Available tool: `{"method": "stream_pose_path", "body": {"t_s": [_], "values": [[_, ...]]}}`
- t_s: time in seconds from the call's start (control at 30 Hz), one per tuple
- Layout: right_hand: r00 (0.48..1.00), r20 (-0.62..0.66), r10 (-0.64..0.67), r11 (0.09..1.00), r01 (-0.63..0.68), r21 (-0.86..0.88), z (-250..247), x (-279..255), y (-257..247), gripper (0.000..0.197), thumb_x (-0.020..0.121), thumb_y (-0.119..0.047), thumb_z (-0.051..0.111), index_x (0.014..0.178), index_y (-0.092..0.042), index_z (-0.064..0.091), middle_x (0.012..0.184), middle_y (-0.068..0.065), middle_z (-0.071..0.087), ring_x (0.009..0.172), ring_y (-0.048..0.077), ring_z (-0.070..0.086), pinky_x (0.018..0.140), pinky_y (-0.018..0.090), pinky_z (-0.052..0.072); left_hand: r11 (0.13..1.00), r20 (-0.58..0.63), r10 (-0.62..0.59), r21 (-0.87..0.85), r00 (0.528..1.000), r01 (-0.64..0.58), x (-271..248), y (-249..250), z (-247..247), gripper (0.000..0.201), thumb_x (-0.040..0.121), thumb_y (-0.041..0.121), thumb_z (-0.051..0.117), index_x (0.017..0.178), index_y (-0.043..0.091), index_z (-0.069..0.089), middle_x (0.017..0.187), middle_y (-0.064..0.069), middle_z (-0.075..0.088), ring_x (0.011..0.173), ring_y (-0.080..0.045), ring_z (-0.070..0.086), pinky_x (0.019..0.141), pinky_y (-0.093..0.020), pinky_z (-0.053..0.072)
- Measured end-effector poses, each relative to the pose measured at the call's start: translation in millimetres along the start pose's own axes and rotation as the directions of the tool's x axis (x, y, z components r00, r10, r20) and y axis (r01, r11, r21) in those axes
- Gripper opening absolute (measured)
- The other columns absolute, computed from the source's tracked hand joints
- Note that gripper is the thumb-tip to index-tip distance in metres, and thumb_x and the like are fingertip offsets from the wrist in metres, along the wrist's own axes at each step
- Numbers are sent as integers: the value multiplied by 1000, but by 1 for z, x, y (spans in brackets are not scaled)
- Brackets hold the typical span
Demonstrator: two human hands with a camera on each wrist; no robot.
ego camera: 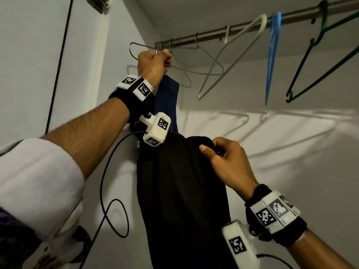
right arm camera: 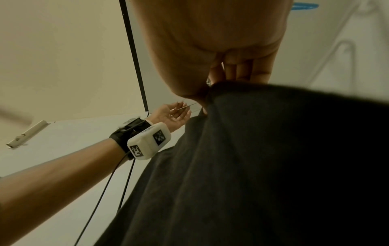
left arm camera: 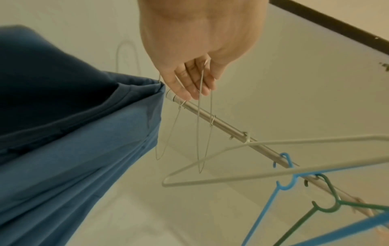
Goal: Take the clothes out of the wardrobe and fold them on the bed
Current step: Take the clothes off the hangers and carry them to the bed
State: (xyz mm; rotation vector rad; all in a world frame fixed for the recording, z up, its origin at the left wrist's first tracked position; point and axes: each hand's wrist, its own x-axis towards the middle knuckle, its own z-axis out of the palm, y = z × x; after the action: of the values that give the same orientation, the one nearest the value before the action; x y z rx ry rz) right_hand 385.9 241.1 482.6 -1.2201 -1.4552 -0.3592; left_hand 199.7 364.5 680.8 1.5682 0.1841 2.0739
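My left hand (ego camera: 155, 61) is raised to the left end of the wardrobe rail (ego camera: 252, 26), its fingers curled round the wire of a thin metal hanger (left arm camera: 200, 126). A blue garment (ego camera: 168, 101) hangs just below that hand and fills the left of the left wrist view (left arm camera: 84, 133). Lower and nearer, my right hand (ego camera: 215, 152) pinches the top edge of a black garment (ego camera: 180, 200), which hangs down from that grip. The right wrist view shows the same pinch (right arm camera: 221, 79) on the dark cloth (right arm camera: 263, 166). The hanger's hook is hidden behind my left hand.
Empty hangers hang along the rail: two wire ones (ego camera: 196, 70), a white one (ego camera: 233, 55), a blue one (ego camera: 273, 59), a green one (ego camera: 320, 61). The wardrobe's white back wall (ego camera: 272, 152) is behind them. A black cable (ego camera: 103, 181) loops below my left wrist.
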Motion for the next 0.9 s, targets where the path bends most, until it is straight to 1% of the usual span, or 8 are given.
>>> {"method": "stream_pose_path", "body": {"t_s": [0.13,0.27,0.4,0.5,0.6,0.73,0.8,0.9], "values": [[1000,-2,-20,999,20,-36,-8,3,-1,40,98,-36,66,61,-25,55,54,-18,55,55,4,50,57,23,33,1000,-5,9,13,1000,-9,-3,3,-3,17,97,14,60,93,7,74,82,-3,72,77,-12,67,73,-25,55],[1000,-17,-17,999,17,-30,-14,6,1,43,99,-36,65,60,-21,54,51,-14,51,52,6,48,57,25,33,998,-7,39,40,999,-39,-7,6,-7,14,97,13,60,92,9,72,85,-5,68,76,-10,62,72,-25,54],[1000,-18,17,1000,-18,-20,-16,6,4,48,98,-35,65,57,-19,49,46,-12,45,47,6,43,56,27,32,998,-32,44,43,999,-43,-13,10,-16,13,93,18,64,81,16,68,82,-5,64,76,-15,59,80,-38,58],[999,-31,-17,995,14,-96,-18,6,7,50,99,-37,62,56,-15,47,46,-9,43,48,11,41,55,30,30,1000,-101,6,23,995,-4,-18,10,-23,13,81,23,62,73,14,67,71,0,64,69,-15,60,67,-33,52],[996,-26,-89,973,82,-215,-15,7,9,48,99,-40,60,62,-11,56,50,-2,53,56,20,53,58,35,39,999,-220,-6,42,975,15,-18,3,-37,17,71,28,57,64,15,65,63,0,61,62,-18,56,60,-36,47],[989,-65,-133,973,118,-199,-8,12,1,47,100,-33,59,59,-13,49,50,-2,47,53,17,47,55,34,32,980,-317,1,187,948,61,-14,-2,-58,16,69,28,52,68,14,59,63,0,54,57,-15,51,58,-41,55],[992,-94,-82,994,74,-82,-3,22,1,42,101,-31,59,65,-9,57,56,4,56,57,20,51,57,33,35,978,-272,-48,183,961,101,-9,-3,-62,23,68,32,54,75,11,62,68,0,56,60,-16,52,61,-36,55],[995,-48,85,986,-77,150,11,44,4,40,99,-33,59,75,-3,64,66,8,62,64,23,58,67,34,45,977,-154,-107,166,982,132,-1,-3,-64,50,69,39,64,106,6,69,86,1,65,72,-14,62,65,-30,59]]}}
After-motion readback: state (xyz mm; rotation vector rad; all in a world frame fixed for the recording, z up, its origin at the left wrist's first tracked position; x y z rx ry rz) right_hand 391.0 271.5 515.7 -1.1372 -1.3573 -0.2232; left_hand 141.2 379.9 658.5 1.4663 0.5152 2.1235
